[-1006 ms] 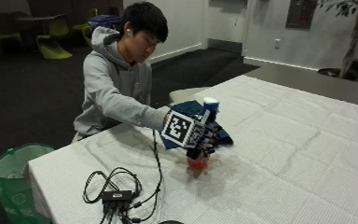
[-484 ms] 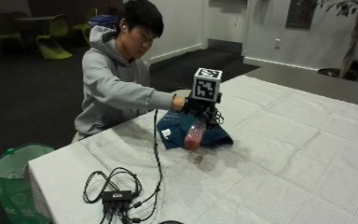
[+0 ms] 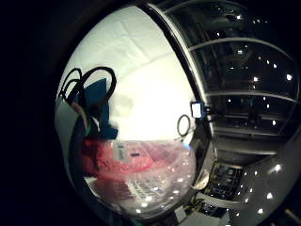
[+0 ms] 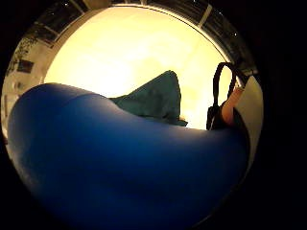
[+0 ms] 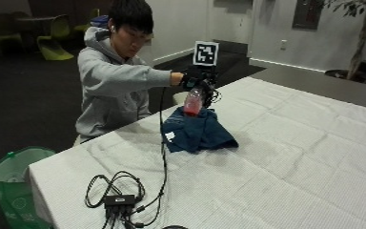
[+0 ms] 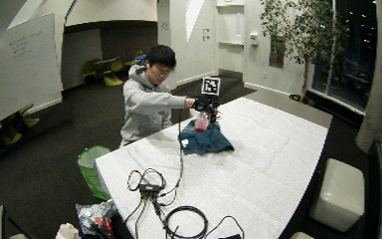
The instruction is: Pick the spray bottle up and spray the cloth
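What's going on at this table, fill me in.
A person seated at the white table holds a spray bottle with pink liquid in the gloved right hand, lifted above a crumpled blue cloth that lies on the table. The bottle hangs over the cloth's far edge. No spray can be seen yet. A bundle of black cables lies near the table's front corner.

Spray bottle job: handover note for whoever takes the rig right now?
Right hand: gloved, grips the spray bottle and holds it in the air above the cloth.
Bottle: clear, with pink liquid, hanging down from the hand, clear of the table.
Cloth: dark blue, crumpled on the white table in front of the person.
Done: bottle picked up and brought over the cloth.
Left: spray the cloth; no spray is visible.
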Motion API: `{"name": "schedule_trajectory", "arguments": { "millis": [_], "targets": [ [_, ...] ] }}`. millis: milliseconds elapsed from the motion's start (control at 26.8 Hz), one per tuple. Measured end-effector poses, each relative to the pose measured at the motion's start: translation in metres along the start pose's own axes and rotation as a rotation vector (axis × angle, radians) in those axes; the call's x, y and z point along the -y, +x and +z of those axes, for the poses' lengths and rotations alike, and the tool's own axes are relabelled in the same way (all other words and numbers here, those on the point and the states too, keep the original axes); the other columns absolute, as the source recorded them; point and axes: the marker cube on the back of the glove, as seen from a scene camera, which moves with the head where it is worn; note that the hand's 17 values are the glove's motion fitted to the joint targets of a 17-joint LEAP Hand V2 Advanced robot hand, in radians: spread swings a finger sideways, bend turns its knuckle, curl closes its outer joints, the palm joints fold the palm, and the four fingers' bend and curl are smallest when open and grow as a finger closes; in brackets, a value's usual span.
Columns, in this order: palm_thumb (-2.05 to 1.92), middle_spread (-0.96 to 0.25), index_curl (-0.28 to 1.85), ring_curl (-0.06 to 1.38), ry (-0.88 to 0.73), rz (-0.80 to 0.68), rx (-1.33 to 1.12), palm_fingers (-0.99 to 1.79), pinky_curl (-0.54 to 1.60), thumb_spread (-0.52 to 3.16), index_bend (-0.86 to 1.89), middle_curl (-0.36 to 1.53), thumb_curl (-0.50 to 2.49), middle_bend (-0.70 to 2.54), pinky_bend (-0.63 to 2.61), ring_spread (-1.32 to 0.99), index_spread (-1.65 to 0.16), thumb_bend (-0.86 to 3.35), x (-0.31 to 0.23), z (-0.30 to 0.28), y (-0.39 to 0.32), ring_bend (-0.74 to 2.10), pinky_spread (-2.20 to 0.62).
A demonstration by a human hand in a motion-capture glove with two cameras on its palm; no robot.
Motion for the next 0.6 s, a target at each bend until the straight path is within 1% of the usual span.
{"name": "schedule_trajectory", "arguments": {
  "millis": [112, 224, 335, 447, 596],
  "targets": [
    [0.98, -0.14, 0.48, 0.42, -0.013, 0.030, -0.092, 1.36, 0.36, 0.00, 0.46, 0.45, 0.66, 0.51, 0.35, -0.20, -0.18, -0.04, 0.001, 0.011, -0.001, 0.45, -0.29],
    [0.97, -0.14, 0.49, 0.43, -0.050, 0.031, -0.080, 1.36, 0.37, -0.01, 0.46, 0.45, 0.66, 0.51, 0.34, -0.20, -0.18, -0.04, 0.003, 0.028, -0.017, 0.45, -0.29],
    [0.97, -0.14, 0.49, 0.43, -0.090, -0.003, -0.068, 1.36, 0.37, -0.02, 0.46, 0.46, 0.67, 0.52, 0.35, -0.20, -0.18, -0.04, 0.004, 0.047, -0.030, 0.45, -0.30],
    [0.97, -0.14, 0.49, 0.43, -0.108, -0.027, -0.157, 1.36, 0.38, -0.04, 0.46, 0.46, 0.67, 0.52, 0.34, -0.19, -0.18, -0.04, 0.005, 0.063, -0.031, 0.45, -0.30],
    [0.97, -0.14, 0.49, 0.44, -0.104, -0.014, -0.159, 1.36, 0.39, -0.04, 0.46, 0.46, 0.67, 0.52, 0.34, -0.19, -0.18, -0.04, 0.006, 0.062, -0.036, 0.45, -0.30]
  ]
}}
